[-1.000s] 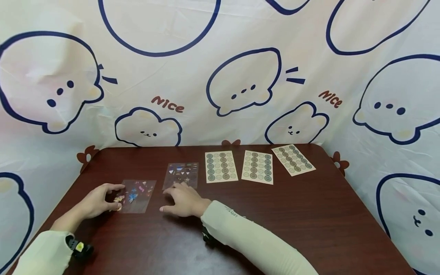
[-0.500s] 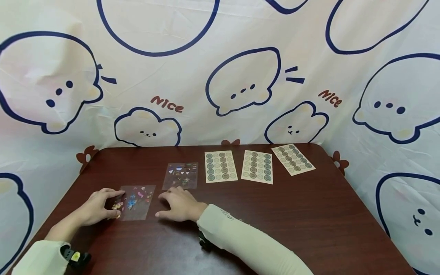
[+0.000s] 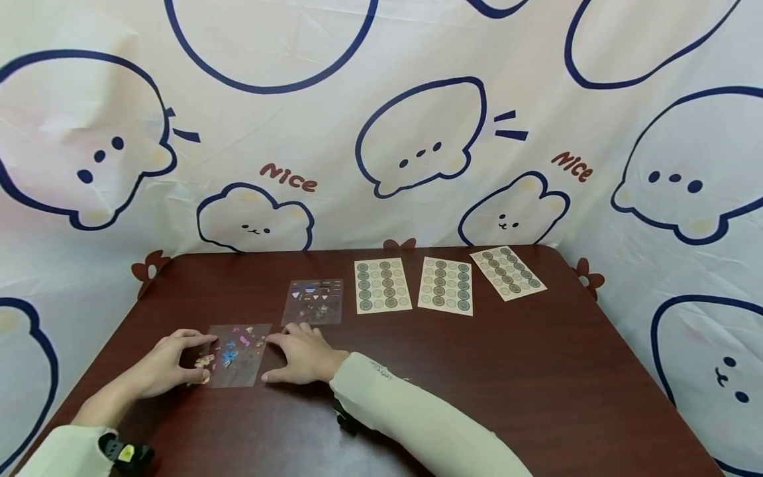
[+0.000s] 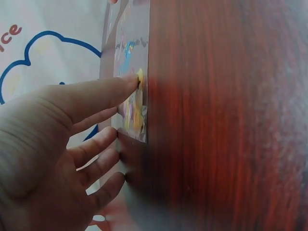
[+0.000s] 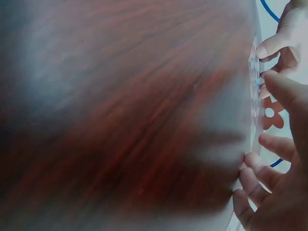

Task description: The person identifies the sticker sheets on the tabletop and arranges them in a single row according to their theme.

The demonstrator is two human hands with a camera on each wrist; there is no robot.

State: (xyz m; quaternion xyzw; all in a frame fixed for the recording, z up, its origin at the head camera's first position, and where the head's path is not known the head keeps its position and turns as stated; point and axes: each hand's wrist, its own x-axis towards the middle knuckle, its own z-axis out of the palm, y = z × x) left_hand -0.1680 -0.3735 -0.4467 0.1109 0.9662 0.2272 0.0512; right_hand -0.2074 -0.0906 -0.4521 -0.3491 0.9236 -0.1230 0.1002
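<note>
A clear sticker sheet [image 3: 238, 374] with small blue, pink and yellow shapes lies flat on the table between the hands. My left hand [image 3: 157, 363] rests at its left edge with fingers spread. In the left wrist view, the left thumb [image 4: 103, 91] presses on the yellow shapes near one end of the sheet [image 4: 132, 57]. My right hand [image 3: 305, 358] lies palm down at the sheet's right edge, its forefinger and thumb spread along that side. The right wrist view shows the right hand's fingers [image 5: 262, 178] slightly bent, gripping nothing.
A second clear sheet [image 3: 292, 315] with small dark and white shapes lies just beyond the right hand. Three cream sheets of round stickers, a left one [image 3: 383, 286], a middle one [image 3: 446, 286] and a tilted right one [image 3: 508, 273], line the table's back edge. A patterned cloth [image 3: 334, 132] hangs behind.
The left hand and the colourful sheet have moved slightly towards the person. The right hand has come away from the second sheet, leftwards and nearer, to the colourful sheet's right edge.
</note>
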